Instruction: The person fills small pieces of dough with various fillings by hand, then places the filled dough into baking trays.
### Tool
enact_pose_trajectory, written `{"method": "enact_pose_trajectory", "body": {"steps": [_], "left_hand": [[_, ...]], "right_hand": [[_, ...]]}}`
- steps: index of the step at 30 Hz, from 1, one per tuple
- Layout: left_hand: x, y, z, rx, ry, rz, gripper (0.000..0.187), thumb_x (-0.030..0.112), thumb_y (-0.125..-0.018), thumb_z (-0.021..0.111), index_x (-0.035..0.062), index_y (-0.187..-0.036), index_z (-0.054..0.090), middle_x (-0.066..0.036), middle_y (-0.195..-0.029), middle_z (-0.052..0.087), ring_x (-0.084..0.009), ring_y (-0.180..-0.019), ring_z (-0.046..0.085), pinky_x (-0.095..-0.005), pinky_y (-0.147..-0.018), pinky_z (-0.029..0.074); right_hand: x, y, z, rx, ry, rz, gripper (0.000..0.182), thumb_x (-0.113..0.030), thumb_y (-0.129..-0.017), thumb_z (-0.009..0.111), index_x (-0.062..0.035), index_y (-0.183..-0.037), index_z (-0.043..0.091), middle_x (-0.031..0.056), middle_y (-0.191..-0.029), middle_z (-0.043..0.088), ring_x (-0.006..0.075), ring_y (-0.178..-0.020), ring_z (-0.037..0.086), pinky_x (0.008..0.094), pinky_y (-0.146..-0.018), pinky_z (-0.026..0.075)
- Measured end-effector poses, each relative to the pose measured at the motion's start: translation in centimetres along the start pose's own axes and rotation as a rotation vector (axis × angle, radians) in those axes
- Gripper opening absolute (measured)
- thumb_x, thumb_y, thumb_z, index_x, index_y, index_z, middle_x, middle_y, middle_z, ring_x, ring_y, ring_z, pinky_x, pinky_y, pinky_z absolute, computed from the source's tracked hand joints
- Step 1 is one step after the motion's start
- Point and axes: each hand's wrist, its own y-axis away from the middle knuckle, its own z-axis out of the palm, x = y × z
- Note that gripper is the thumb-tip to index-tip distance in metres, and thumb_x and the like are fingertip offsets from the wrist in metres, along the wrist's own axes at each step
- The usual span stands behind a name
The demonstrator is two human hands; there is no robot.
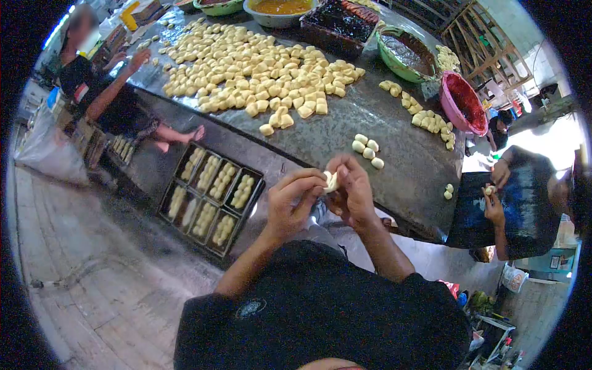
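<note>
Between my two hands, above the table's near edge, is a small piece of pale dough (331, 181). The fingers of my left hand (295, 200) pinch its left side. My right hand (353, 192) holds it from the right, thumb and fingers closed round it. Just beyond them, several smooth dough balls (368, 150) sit in a small group on the dark table (308, 137). A large spread of dough pieces (253, 65) covers the table farther back.
Left of my hands stands a rack of tins (206, 200) with dough. Bowls of filling, one green (407, 54), one pink (462, 103), and a dark tray (339, 28) line the far side. One co-worker (102, 86) sits left; another's hands (495, 203) hold dough at right.
</note>
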Motion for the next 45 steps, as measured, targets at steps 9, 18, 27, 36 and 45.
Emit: {"method": "enact_pose_trajectory", "body": {"steps": [9,18,27,36,45], "left_hand": [[3.9,4.0,-4.2,0.268,0.266,-0.323,0.011,0.001,-0.089,0.067,-0.0012,-0.099,0.065,-0.001,-0.086,0.062,-0.0100,-0.080,0.061,-0.0233,-0.073,0.051],[3.9,6.8,-8.4,-0.017,-0.135,0.259,0.030,0.004,-0.077,0.075,0.0036,-0.106,0.070,-0.010,-0.103,0.070,-0.0305,-0.096,0.068,-0.0350,-0.086,0.054],[4.3,6.4,-6.4,0.153,-0.045,0.037,0.013,-0.002,-0.080,0.069,0.0015,-0.092,0.070,-0.010,-0.085,0.069,-0.0220,-0.078,0.066,-0.0302,-0.070,0.051],[2.9,3.9,-0.9,0.114,0.028,-0.235,0.019,0.009,-0.089,0.069,0.0012,-0.106,0.065,-0.008,-0.085,0.070,-0.0190,-0.077,0.069,-0.0281,-0.070,0.054],[-2.8,-0.7,7.1,-0.423,0.244,-0.492,0.032,0.006,-0.087,0.070,0.0029,-0.118,0.065,-0.008,-0.106,0.071,-0.0191,-0.087,0.070,-0.0309,-0.076,0.055]], "right_hand": [[3.6,2.3,6.6,-0.102,1.004,-0.851,0.014,-0.010,-0.084,0.072,-0.0039,-0.090,0.061,0.0103,-0.098,0.052,0.0182,-0.081,0.056,0.0283,-0.065,0.048],[6.2,3.6,7.3,-0.010,-0.041,0.132,0.020,-0.028,-0.092,0.067,-0.0141,-0.096,0.054,-0.0024,-0.070,0.059,0.0076,-0.047,0.053,0.0204,-0.040,0.042],[5.8,6.2,7.9,-0.094,0.535,-0.461,0.017,-0.017,-0.093,0.066,-0.0026,-0.100,0.060,0.0030,-0.088,0.057,0.0086,-0.077,0.058,0.0226,-0.066,0.048],[3.1,6.3,4.2,0.110,0.423,-0.070,0.010,-0.008,-0.096,0.061,-0.0013,-0.100,0.055,0.0016,-0.098,0.053,0.0058,-0.085,0.054,0.0228,-0.073,0.048],[-0.6,4.7,-8.5,0.227,0.417,0.020,0.023,-0.010,-0.095,0.054,-0.0048,-0.117,0.052,0.0040,-0.100,0.061,0.0119,-0.090,0.062,0.0251,-0.070,0.052]]}}
